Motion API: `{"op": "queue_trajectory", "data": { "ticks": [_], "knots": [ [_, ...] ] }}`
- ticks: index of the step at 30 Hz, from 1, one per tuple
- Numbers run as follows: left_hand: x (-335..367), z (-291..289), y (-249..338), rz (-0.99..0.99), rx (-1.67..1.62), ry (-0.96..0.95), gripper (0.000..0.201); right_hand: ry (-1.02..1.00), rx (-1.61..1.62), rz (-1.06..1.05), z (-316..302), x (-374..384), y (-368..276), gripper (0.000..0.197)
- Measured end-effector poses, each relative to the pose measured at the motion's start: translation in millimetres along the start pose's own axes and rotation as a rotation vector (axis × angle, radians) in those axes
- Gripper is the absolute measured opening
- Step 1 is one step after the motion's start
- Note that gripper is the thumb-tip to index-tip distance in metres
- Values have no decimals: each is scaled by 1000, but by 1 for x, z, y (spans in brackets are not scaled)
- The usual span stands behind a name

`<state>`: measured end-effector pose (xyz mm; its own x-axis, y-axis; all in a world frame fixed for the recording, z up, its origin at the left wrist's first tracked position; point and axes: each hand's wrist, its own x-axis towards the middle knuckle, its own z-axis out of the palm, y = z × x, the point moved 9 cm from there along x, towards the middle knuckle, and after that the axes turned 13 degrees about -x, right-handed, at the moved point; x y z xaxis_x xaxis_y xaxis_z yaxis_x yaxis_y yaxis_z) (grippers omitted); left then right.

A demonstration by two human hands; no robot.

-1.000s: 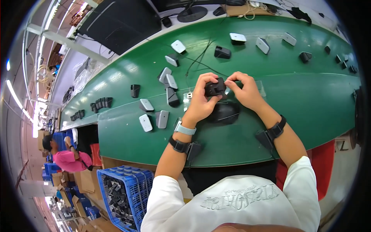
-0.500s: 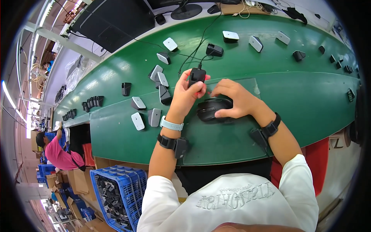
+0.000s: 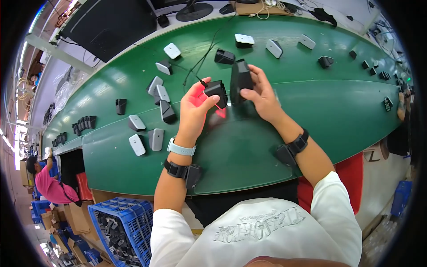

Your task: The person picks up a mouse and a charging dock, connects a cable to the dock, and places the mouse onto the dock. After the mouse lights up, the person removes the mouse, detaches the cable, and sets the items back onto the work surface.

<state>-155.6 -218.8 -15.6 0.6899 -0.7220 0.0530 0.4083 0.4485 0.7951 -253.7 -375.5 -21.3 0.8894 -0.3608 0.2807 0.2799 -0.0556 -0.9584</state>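
My left hand (image 3: 194, 105) is closed round a small black boxy device (image 3: 215, 92) with a cable at its far end. Red light glows on its palm and fingers. A black computer mouse (image 3: 240, 81) stands on edge in my right hand (image 3: 263, 94), thumb on the near side and fingers behind. It is raised off the green table (image 3: 249, 147), just right of the boxy device, with a narrow gap between them. Left of my left hand lie several wedge-shaped black pieces with white or grey plates, one of them a grey-plated piece (image 3: 156, 139).
A thin black cable (image 3: 194, 70) runs across the table toward the back. Black blocks (image 3: 84, 124) stand in a row at the left. A blue crate (image 3: 126, 227) of dark parts sits below the left edge. A person in pink (image 3: 53, 183) is at far left; another person's arm (image 3: 401, 107) shows at right.
My right hand has lifted the mouse off the table and turned it on edge beside the boxy device. My left hand has lowered slightly and turned that device. The whole view has shifted.
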Motion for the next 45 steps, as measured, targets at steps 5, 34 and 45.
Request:
{"op": "queue_trajectory", "data": {
  "ticks": [5, 34, 45],
  "knots": [
    [1, -2, -5, 56, 197, 19, 57, -32, -77, 29, 4, -3, -5, 75],
    [14, -27, 2, 127, 90, 70, 35, -343, -730, -441, 24, -26, -39, 68],
    [-3, 9, 8, 366, 610, -103, 34, 122, -916, -636, 6, -20, -70, 40]
  ]
}}
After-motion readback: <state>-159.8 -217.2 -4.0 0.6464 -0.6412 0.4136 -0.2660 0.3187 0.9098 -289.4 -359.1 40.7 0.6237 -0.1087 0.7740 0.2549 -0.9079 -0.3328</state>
